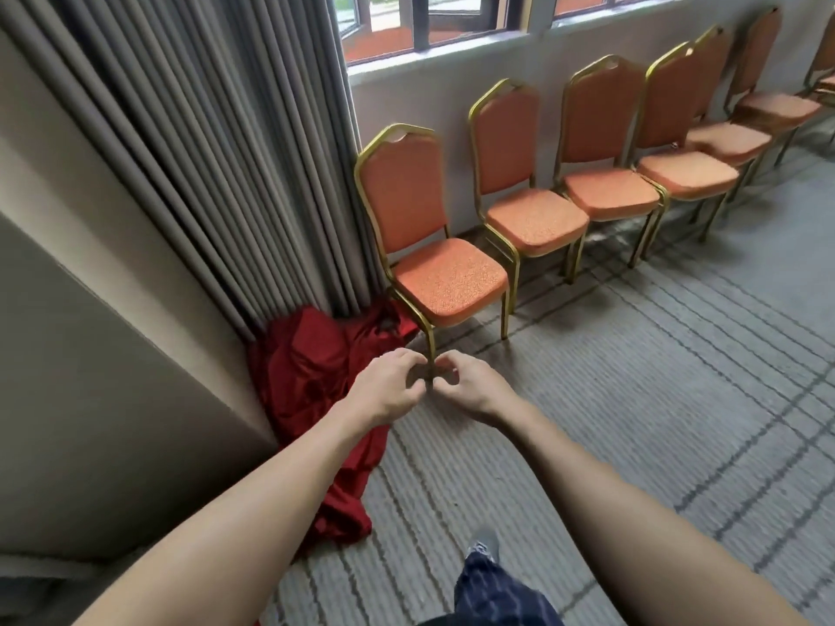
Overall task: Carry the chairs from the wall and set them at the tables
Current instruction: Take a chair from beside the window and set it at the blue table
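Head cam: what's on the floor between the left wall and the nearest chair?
A crumpled red cloth, heaped at the foot of the grey curtain, beside the nearest chair. Shows in the head view.

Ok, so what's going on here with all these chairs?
A person faces a row of orange padded chairs with gold metal frames, lined along the wall under the window. None has been picked up yet. The left hand and right hand meet in front of the nearest chair, fingers curled, gripping nothing. A crumpled red cloth lies on the carpet beside the grey curtain.
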`<action>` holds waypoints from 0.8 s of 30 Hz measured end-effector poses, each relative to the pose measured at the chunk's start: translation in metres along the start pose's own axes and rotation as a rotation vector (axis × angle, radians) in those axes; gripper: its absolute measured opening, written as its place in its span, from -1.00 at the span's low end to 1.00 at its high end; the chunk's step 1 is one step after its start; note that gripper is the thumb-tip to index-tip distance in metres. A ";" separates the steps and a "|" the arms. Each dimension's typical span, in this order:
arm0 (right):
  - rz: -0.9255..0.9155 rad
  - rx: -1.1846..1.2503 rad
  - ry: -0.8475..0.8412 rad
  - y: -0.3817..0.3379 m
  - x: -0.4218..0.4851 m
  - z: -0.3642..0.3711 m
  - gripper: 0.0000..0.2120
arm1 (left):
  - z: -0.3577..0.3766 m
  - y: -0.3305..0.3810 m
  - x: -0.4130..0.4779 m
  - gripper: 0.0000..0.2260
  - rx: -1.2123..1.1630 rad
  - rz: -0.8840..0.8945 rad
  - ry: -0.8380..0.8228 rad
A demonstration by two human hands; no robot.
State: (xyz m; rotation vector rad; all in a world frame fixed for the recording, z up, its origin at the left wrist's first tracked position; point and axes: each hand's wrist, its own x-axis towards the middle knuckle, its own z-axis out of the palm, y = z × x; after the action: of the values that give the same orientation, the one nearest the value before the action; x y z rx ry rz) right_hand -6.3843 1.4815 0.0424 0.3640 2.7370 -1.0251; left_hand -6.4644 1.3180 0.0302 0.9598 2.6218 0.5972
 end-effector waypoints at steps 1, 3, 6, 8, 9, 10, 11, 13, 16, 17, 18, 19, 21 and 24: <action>-0.003 0.001 -0.021 0.004 0.022 -0.009 -0.53 | -0.005 -0.002 0.019 -0.62 -0.005 -0.027 0.008; -0.026 -0.019 -0.060 0.008 0.070 -0.031 -0.53 | -0.019 -0.005 0.062 -0.62 0.019 -0.062 0.022; -0.051 -0.008 -0.078 0.006 0.132 -0.065 -0.55 | -0.041 -0.011 0.120 -0.63 -0.003 -0.105 0.071; -0.071 -0.015 -0.095 0.005 0.173 -0.081 -0.56 | -0.053 -0.018 0.157 -0.62 0.004 -0.119 0.081; -0.077 -0.014 -0.108 0.005 0.192 -0.087 -0.56 | -0.058 -0.023 0.175 -0.62 0.004 -0.127 0.081; -0.080 -0.010 -0.113 0.005 0.215 -0.093 -0.57 | -0.064 -0.029 0.197 -0.62 -0.005 -0.139 0.081; -0.085 -0.009 -0.115 0.006 0.240 -0.099 -0.57 | -0.069 -0.036 0.220 -0.62 -0.016 -0.144 0.084; -0.090 -0.027 -0.118 0.007 0.286 -0.108 -0.56 | -0.077 -0.053 0.263 -0.62 -0.013 -0.140 0.084; -0.066 -0.066 -0.137 0.004 0.363 -0.120 -0.55 | -0.088 -0.087 0.335 -0.62 -0.020 -0.140 0.085; -0.055 -0.075 -0.127 0.003 0.390 -0.125 -0.55 | -0.093 -0.099 0.359 -0.62 -0.028 -0.140 0.080; -0.048 -0.081 -0.110 0.000 0.415 -0.131 -0.55 | -0.100 -0.111 0.383 -0.62 -0.032 -0.131 0.076; -0.035 -0.080 -0.095 -0.003 0.437 -0.137 -0.54 | -0.109 -0.120 0.406 -0.61 -0.040 -0.126 0.068; -0.017 -0.079 -0.075 -0.011 0.480 -0.151 -0.54 | -0.129 -0.139 0.450 -0.61 -0.049 -0.124 0.072; -0.023 -0.053 -0.051 -0.026 0.538 -0.175 -0.54 | -0.159 -0.161 0.509 -0.61 -0.043 -0.130 0.067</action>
State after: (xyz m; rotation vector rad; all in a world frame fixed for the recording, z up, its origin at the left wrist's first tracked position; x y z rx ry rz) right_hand -6.9202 1.6644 0.0444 0.2945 2.7224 -0.9516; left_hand -6.9908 1.4999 0.0312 0.7625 2.6922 0.6613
